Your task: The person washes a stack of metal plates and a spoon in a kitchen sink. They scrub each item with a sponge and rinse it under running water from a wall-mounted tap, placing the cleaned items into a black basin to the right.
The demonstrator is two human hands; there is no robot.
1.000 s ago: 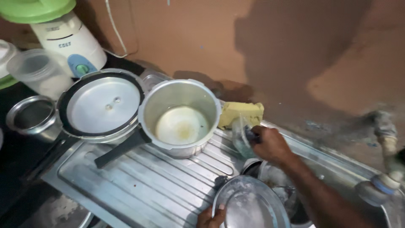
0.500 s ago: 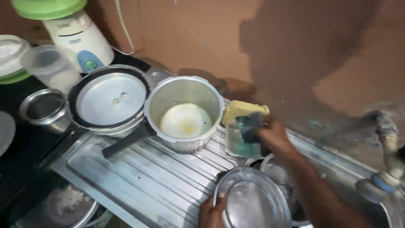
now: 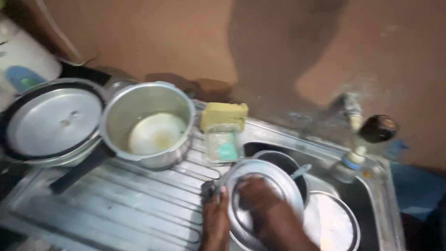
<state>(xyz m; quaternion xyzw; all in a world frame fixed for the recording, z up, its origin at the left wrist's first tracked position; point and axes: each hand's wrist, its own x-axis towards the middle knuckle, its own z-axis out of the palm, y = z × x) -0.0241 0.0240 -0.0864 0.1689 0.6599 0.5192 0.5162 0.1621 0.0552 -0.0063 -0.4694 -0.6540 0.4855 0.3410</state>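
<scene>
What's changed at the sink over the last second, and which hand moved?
The right hand came back from the small clear tub beside the yellow sponge and now presses on the steel plate. The left hand still grips the plate's left rim. The pressure cooker pot, its lid and the tub stayed put on the drainboard.

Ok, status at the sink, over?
Left hand grips steel plate by its rim. Right hand pressed on plate face, over the sink. Pot and soap dish sit alongside.

Blue-green oval label (image 3: 21, 79) on white appliance (image 3: 23, 60), far left.
</scene>
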